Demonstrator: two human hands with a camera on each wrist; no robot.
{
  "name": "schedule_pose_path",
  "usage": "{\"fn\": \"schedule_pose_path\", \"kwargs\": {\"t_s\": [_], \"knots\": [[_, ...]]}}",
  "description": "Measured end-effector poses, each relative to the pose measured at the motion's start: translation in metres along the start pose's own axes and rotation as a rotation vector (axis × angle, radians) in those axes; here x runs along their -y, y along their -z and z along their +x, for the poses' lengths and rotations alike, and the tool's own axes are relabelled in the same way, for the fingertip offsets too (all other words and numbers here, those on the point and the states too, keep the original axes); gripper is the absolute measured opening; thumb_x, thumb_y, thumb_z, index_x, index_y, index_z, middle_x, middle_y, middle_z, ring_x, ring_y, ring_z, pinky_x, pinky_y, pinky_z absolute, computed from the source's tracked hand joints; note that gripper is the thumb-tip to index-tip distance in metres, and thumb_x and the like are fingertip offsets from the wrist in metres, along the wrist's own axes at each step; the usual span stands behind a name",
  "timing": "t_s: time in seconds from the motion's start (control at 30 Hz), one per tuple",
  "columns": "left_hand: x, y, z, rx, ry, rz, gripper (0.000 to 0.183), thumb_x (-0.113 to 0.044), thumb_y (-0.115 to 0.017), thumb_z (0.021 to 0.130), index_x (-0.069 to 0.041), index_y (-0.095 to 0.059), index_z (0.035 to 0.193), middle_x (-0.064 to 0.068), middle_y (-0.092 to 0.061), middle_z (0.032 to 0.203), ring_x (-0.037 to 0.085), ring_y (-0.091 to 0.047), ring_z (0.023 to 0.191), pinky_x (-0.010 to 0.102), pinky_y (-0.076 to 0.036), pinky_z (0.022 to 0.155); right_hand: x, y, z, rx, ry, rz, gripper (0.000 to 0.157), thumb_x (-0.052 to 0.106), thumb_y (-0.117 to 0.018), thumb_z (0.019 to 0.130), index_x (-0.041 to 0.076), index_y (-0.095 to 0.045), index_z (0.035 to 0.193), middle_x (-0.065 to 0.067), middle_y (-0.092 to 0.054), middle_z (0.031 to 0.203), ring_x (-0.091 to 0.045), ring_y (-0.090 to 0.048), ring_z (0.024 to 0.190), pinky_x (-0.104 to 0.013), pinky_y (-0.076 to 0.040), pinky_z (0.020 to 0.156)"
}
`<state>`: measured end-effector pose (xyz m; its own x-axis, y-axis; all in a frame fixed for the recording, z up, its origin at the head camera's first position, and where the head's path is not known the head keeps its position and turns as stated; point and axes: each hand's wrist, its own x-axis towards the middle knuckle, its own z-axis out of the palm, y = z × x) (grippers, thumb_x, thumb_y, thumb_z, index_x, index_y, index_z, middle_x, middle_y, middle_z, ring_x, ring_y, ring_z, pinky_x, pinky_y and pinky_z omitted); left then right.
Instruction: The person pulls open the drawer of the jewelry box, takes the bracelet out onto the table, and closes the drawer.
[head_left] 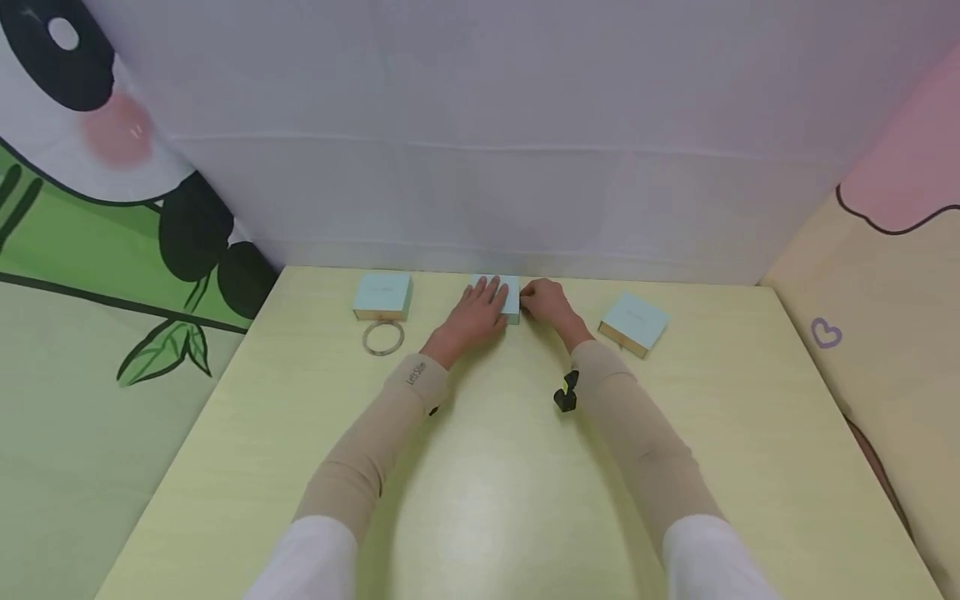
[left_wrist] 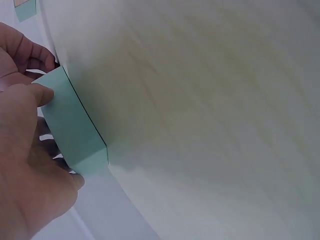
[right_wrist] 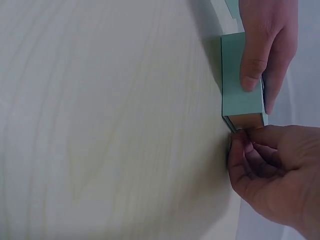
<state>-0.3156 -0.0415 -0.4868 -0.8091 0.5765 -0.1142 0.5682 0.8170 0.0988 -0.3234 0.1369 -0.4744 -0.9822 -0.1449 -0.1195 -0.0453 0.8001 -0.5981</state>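
A pale blue-green box (head_left: 513, 292) with a tan end (right_wrist: 246, 120) lies at the far edge of the table. My left hand (head_left: 477, 315) holds it, its thumb on the front side and its other fingers over the top. At the tan end, my right hand (head_left: 547, 302) pinches the lower edge with thumb and curled index finger (right_wrist: 238, 159). What exactly lies between those fingertips is mostly hidden. In the left wrist view the long blue-green side of the box (left_wrist: 75, 117) shows below my left thumb.
A similar box (head_left: 383, 293) stands to the left, with a greyish ring (head_left: 383, 338) just in front of it. Another such box (head_left: 634, 322) sits turned at an angle on the right. Behind the table (head_left: 480, 500) hangs a pale cloth (head_left: 480, 200).
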Motion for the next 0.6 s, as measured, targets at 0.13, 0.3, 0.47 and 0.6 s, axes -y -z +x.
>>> {"fn": "schedule_pose_path", "kwargs": {"t_s": [0.13, 0.3, 0.47, 0.6], "knots": [[-0.0011, -0.0005, -0.0007, -0.009, -0.002, 0.014, 0.062, -0.035, -0.026, 0.103, -0.003, -0.006, 0.152, 0.015, -0.002, 0.158, 0.032, 0.001, 0.145, 0.048, -0.007, 0.116, 0.0002, -0.0026, 0.0012, -0.063, -0.008, -0.005, 0.024, 0.017, -0.059, 0.093, 0.003, -0.070, 0.109, -0.011, -0.070, 0.100, -0.022, -0.061, 0.083, -0.033, -0.050, 0.074], [-0.0023, 0.0006, -0.0010, -0.025, 0.011, 0.041, 0.062, -0.033, -0.028, 0.103, 0.002, -0.008, 0.150, 0.015, -0.004, 0.158, 0.030, -0.002, 0.145, 0.047, -0.009, 0.116, -0.0020, -0.0054, 0.0025, -0.100, -0.025, 0.012, 0.021, 0.018, -0.060, 0.092, 0.005, -0.071, 0.103, -0.009, -0.071, 0.096, -0.022, -0.060, 0.081, -0.032, -0.050, 0.071], [-0.0026, -0.0011, 0.0015, -0.002, 0.016, 0.064, 0.063, -0.034, -0.029, 0.104, 0.002, -0.008, 0.150, 0.015, -0.003, 0.158, 0.028, -0.002, 0.145, 0.046, -0.009, 0.117, -0.0059, -0.0076, 0.0032, -0.125, -0.024, -0.002, 0.019, 0.019, -0.061, 0.091, 0.006, -0.072, 0.099, -0.008, -0.071, 0.093, -0.021, -0.060, 0.080, -0.032, -0.050, 0.071], [-0.0032, -0.0013, 0.0012, 0.015, 0.028, 0.086, 0.062, -0.034, -0.030, 0.104, 0.001, -0.008, 0.150, 0.015, -0.003, 0.158, 0.029, -0.002, 0.145, 0.045, -0.010, 0.117, -0.0070, -0.0088, 0.0018, -0.138, 0.006, 0.009, 0.017, 0.018, -0.061, 0.091, 0.005, -0.072, 0.096, -0.009, -0.070, 0.092, -0.023, -0.062, 0.081, -0.035, -0.051, 0.072]]}}
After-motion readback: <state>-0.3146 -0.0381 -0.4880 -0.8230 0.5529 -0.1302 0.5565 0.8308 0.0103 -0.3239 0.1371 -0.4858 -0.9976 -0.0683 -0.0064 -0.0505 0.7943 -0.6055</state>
